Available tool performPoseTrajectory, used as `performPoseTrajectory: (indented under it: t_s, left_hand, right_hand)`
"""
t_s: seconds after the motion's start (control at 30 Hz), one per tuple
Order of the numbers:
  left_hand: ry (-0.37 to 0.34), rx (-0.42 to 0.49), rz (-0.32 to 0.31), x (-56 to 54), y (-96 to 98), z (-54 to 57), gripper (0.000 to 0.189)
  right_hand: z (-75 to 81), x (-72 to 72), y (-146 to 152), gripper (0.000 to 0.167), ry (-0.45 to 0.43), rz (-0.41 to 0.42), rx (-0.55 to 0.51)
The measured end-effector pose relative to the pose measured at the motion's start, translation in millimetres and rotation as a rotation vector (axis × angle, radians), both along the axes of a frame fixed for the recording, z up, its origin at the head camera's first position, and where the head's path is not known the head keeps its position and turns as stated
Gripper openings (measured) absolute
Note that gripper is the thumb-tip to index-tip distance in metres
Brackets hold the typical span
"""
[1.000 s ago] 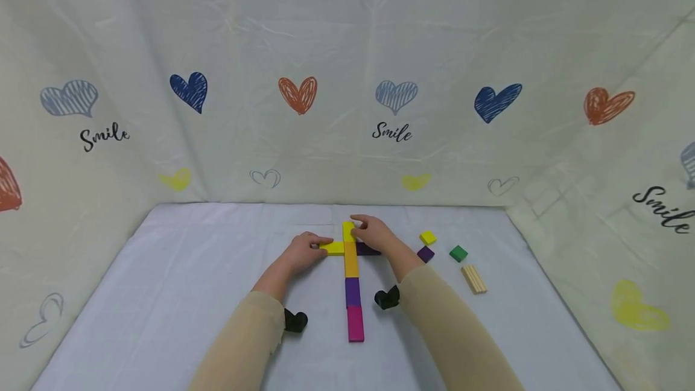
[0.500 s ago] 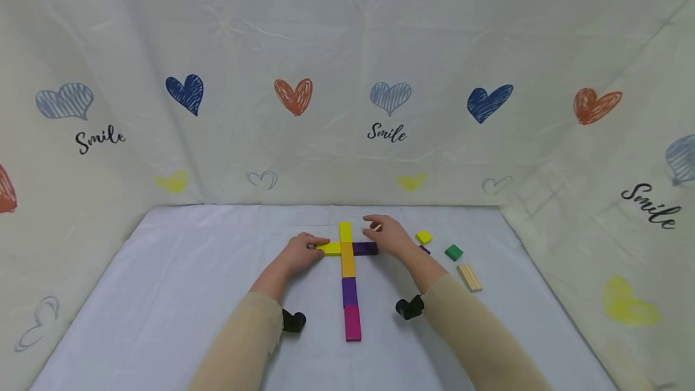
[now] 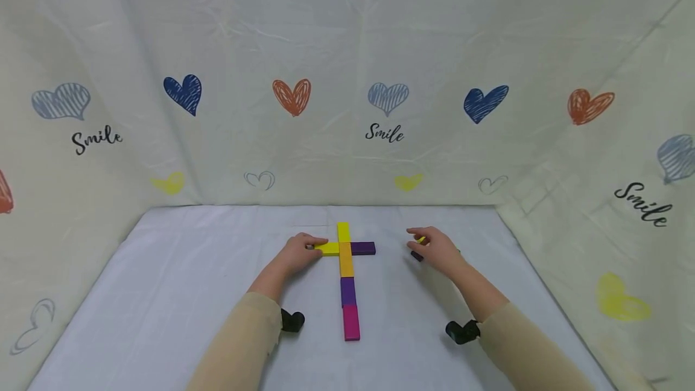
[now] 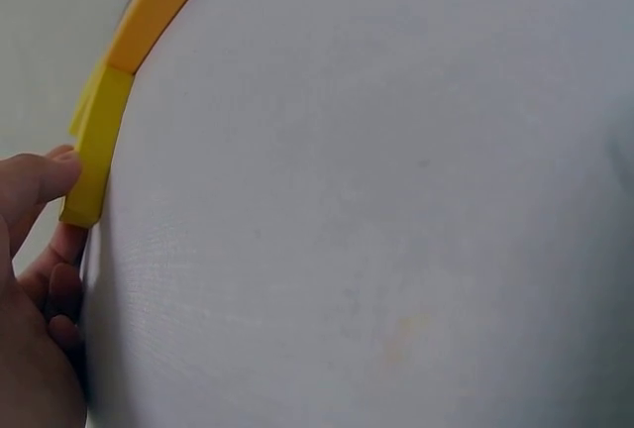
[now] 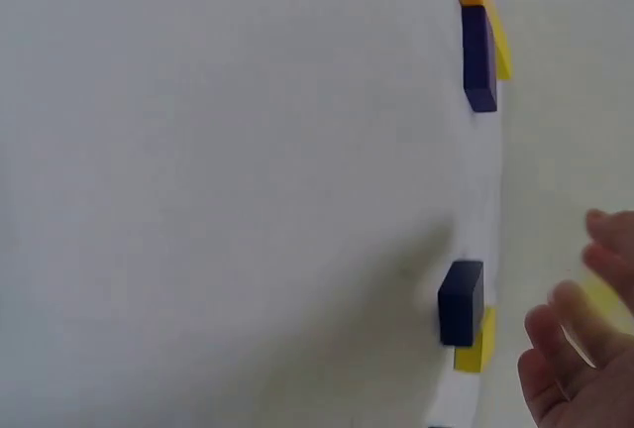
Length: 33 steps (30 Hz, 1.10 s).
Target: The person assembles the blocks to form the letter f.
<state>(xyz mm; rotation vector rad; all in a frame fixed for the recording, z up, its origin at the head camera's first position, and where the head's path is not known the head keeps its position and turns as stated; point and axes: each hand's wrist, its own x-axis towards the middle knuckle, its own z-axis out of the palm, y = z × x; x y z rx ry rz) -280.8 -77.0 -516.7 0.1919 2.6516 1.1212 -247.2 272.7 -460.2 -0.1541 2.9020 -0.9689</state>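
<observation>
Flat blocks lie in a cross on the white cloth: yellow block (image 3: pixel 344 232) at the top, orange block (image 3: pixel 345 260) in the middle, dark purple block (image 3: pixel 363 248) on the right, then purple block (image 3: pixel 348 292) and magenta block (image 3: pixel 351 323) down the stem. My left hand (image 3: pixel 295 253) pinches the outer end of the left yellow block (image 4: pixel 97 156), thumb on one face, fingers behind. Over at the right, my right hand (image 3: pixel 438 252) hovers with fingers apart, holding nothing, above a loose dark purple block (image 5: pixel 462 304) and a small yellow block (image 5: pixel 475 344).
A green block and some wooden sticks are mostly hidden behind the right hand and forearm. White cloth (image 3: pixel 163 294) covers the table, and a heart-printed curtain (image 3: pixel 326 155) rises along its back and sides. Each wrist carries a black camera mount (image 3: pixel 293 321).
My right hand has left the top yellow block and travelled right to the loose blocks, uncovering the dark purple arm of the cross. The left hand has stayed on its yellow block.
</observation>
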Motion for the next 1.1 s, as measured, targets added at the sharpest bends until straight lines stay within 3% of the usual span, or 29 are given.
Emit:
performPoseTrajectory:
  t_s: [0.43, 0.6, 0.87, 1.1]
  left_hand:
    - [-0.005, 0.006, 0.007, 0.3, -4.4, 0.9, 0.033]
    - [-0.007, 0.024, 0.013, -0.2, -6.7, 2.4, 0.033]
    - [-0.016, 0.032, 0.018, 0.0, -8.6, 1.0, 0.033]
    - [-0.020, 0.041, -0.004, -0.9, -4.9, 0.1, 0.033]
  right_hand:
    - [-1.1, 45.9, 85.5, 0.049, -0.034, -0.100, 0.046]
    - [-3.7, 46.3, 100.9, 0.052, -0.074, -0.084, 0.073]
    - [-13.6, 41.9, 108.4, 0.060, -0.221, -0.089, 0.066]
    - [-16.9, 47.2, 111.4, 0.057, -0.236, -0.085, 0.042]
